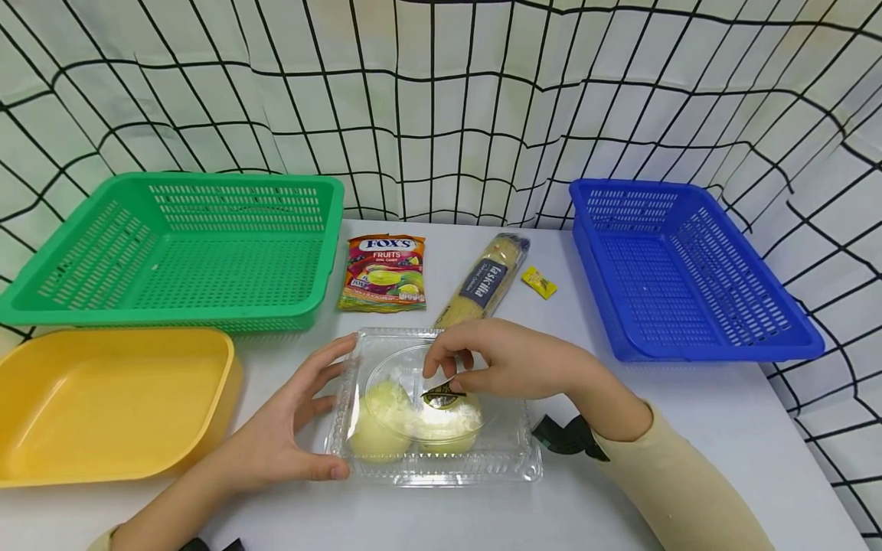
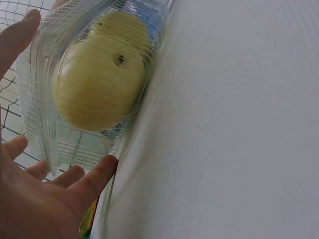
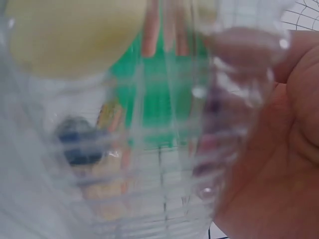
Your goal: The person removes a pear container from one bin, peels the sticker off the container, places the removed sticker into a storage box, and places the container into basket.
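A clear plastic clamshell box (image 1: 510, 451) with two round, pale yellow fruits (image 1: 380, 421) inside lies at the front middle of the table. At its left side, my left hand (image 1: 282, 428) has thumb and fingers spread; the left wrist view shows fingertips right at the box's wall. Over the lid, my right hand (image 1: 513, 360) has curled fingers, and its thumb and fingertips pinch a small dark label (image 1: 444, 396) with gold print, its edge lifted. The right wrist view is blurred, with the palm (image 3: 279, 164) beside the clear plastic.
Behind the box lie a Fox's candy bag (image 1: 383, 274), a long yellowish pack (image 1: 485, 283) with a dark label, and a small yellow wrapper (image 1: 539, 282). Green (image 1: 324, 252) and yellow (image 1: 230, 383) baskets stand left, a blue basket (image 1: 599, 306) right. Black-lined netting (image 1: 441, 107) encloses the back.
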{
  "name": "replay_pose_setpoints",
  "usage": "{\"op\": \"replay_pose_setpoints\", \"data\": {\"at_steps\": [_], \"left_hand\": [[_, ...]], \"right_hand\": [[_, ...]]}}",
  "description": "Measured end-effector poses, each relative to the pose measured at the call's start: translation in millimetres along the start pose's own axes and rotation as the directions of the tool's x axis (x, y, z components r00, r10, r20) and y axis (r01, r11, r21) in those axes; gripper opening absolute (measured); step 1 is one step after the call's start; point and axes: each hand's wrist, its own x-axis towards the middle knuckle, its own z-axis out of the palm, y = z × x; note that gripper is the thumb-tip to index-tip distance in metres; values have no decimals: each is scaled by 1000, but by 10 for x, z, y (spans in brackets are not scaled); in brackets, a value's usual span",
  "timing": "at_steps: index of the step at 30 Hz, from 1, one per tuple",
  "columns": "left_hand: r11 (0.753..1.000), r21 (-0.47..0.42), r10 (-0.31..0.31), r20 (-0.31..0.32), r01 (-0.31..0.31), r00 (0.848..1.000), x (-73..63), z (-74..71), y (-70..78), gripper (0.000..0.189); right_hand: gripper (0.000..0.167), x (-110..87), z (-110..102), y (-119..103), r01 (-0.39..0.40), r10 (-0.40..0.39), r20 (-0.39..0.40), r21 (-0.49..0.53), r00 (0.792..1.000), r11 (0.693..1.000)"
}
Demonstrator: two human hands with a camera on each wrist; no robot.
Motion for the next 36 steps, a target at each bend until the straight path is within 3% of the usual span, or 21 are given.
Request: {"op": "replay_pose_setpoints", "data": {"at_steps": [9,19,24,29,36], "left_hand": [[1000,-2,-23,-6,23,1000,-7,9,32,137],[1000,-1,-19,6,19,1000,-1,17,24,135],[1000,26,1,16,-2,1000,11,15,14,135],[998,66,-9,20,8,1000,21,-10,62,136],[975,204,-88,5,85,996,-5,-63,293,135]], "right_hand": [[23,-13,-23,18,27,-27,9,59,1000,998],[23,-54,-53,23,39,-35,-36,93,999,995],[27,-62,-79,61,47,-35,-58,213,998,976],[29,-56,-117,54,61,-15,-131,350,991,935],[26,14,-185,-9,40,51,-251,343,967,938]]}}
